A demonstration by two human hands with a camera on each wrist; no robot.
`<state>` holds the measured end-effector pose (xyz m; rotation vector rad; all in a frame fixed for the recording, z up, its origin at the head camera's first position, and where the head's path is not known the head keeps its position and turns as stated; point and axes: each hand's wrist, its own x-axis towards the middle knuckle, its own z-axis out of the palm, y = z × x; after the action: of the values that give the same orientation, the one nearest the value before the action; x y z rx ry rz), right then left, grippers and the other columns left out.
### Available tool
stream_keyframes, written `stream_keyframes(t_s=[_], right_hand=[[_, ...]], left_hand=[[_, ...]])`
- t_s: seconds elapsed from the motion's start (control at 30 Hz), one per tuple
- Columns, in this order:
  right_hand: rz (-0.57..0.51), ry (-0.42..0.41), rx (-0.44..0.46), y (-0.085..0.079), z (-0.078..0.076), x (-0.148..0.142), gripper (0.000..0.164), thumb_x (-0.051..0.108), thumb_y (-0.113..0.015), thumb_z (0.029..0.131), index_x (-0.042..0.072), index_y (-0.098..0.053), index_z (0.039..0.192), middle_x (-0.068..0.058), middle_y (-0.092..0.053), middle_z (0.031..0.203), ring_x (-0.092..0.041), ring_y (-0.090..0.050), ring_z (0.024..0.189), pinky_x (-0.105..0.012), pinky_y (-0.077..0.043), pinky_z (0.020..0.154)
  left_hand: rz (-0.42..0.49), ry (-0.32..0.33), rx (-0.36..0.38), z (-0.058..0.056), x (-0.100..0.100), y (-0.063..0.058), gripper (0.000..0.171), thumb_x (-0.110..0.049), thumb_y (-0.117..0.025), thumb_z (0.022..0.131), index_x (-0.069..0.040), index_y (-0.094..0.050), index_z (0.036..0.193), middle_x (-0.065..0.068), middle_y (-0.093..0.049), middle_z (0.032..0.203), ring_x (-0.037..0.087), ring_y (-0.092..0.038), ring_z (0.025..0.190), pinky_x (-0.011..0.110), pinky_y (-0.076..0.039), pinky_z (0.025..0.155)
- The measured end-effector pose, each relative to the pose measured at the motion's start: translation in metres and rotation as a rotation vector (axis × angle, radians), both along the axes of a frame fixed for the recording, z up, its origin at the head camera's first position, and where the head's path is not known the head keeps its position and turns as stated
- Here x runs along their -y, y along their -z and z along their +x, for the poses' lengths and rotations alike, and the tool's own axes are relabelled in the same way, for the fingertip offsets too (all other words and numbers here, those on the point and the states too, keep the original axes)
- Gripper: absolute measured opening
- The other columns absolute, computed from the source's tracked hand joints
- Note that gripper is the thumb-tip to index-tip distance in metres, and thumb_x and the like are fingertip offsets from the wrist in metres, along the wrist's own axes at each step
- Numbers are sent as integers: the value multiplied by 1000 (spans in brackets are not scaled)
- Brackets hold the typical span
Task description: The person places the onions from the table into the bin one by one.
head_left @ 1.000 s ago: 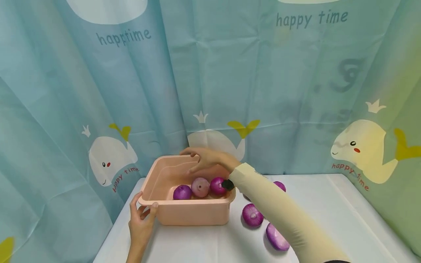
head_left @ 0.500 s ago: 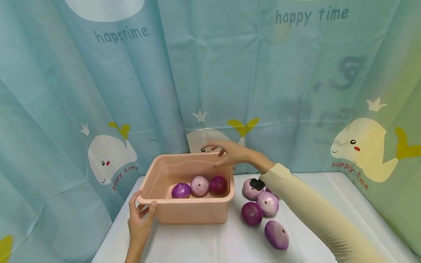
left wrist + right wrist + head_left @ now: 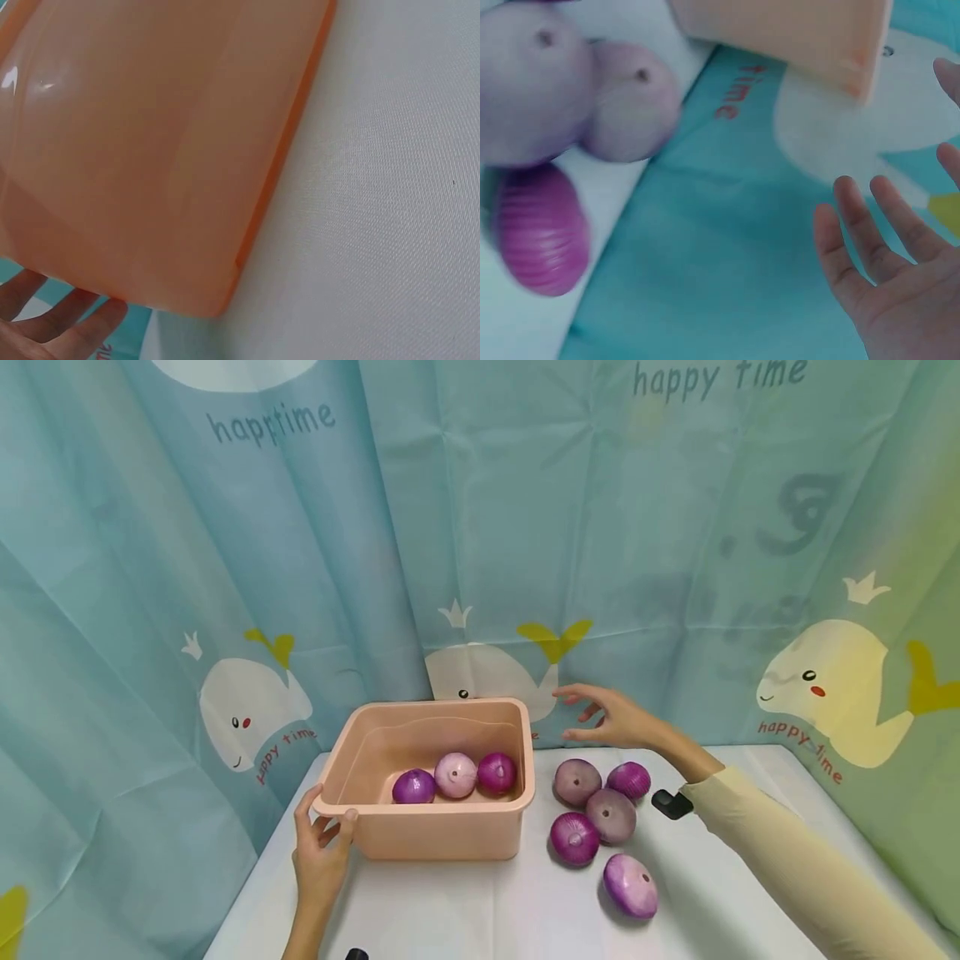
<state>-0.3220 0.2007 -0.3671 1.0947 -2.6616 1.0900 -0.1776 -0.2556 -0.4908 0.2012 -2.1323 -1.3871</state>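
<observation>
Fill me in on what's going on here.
A person is working with both hands at a white table. The left hand grips the near left corner of a pink tub holding three onions. The right hand hangs empty in the air, right of the tub. Five more onions lie on the table below it.

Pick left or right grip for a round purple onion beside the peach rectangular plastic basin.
Right, probably: the right grip is empty and near the loose onions; the left grip holds the near-left corner of the basin, farther from them.
</observation>
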Motion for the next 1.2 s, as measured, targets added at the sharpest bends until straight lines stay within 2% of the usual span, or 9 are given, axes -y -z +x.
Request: stream_keyframes(t_s=[0.1,0.3,0.43,0.5,0.6,0.77,0.87,0.93,1.2], right_hand=[[9,31,1,12,2,-14,63,29,-83,88,18,-57,144,-15,-64,133,-24,-69,98,-40,-60,80],[40,107,10,37,10,-37,62,33,-81,90,18,-57,144,-17,-64,132,-25,-71,96,-48,-57,82],[44,129,-8,55,13,-51,61,30,-80,90,11,-57,143,-21,-64,132,-32,-71,98,-48,-59,81],[43,135,-10,65,14,-57,59,27,-80,90,8,-57,142,-22,-64,131,-37,-70,101,-47,-60,80],[37,137,-9,78,15,-66,55,21,-80,91,3,-58,138,-27,-63,129,-40,-69,101,-44,-60,78],[74,218,43,96,19,-79,50,20,-80,89,2,-61,132,-33,-64,120,-36,-71,90,-48,-58,78],[123,284,80,104,21,-85,52,28,-80,90,3,-62,131,-28,-68,115,-38,-69,97,-51,-55,80],[138,310,110,109,22,-88,54,32,-80,90,4,-62,132,-23,-70,112,-39,-69,99,-48,-53,79],[46,307,306,120,22,-89,57,30,-79,91,4,-57,136,-18,-70,102,-25,-66,80,-36,-55,62]], left_hand=[[-9,-8,-14,0,0,1,67,-21,-69,99,-21,-34,156,17,-41,158,39,-58,126,7,-45,90],[-20,-26,-25,1,0,0,67,-21,-70,99,-21,-36,156,16,-42,158,19,-61,122,8,-45,91],[-20,-26,-23,0,1,-1,66,-22,-69,99,-22,-35,156,17,-42,158,29,-62,124,8,-46,90],[-19,-22,-26,0,1,-2,66,-22,-69,100,-22,-35,156,18,-42,158,42,-58,127,8,-46,90],[-15,-21,-28,-1,1,-1,66,-22,-69,99,-22,-35,156,17,-42,158,41,-58,127,9,-45,91],[-11,-22,-12,-2,0,1,67,-24,-70,99,-23,-35,157,15,-42,158,11,-59,120,8,-47,90],[-6,-17,-10,-2,-1,2,67,-23,-70,99,-23,-36,156,15,-42,158,-10,-52,112,7,-47,87],[-8,-16,-16,-2,-1,2,67,-22,-70,99,-22,-36,156,15,-43,158,-14,-50,110,6,-47,87],[-15,-24,-21,-1,-2,1,66,-22,-69,99,-23,-35,156,16,-43,157,35,-59,124,7,-47,89]])
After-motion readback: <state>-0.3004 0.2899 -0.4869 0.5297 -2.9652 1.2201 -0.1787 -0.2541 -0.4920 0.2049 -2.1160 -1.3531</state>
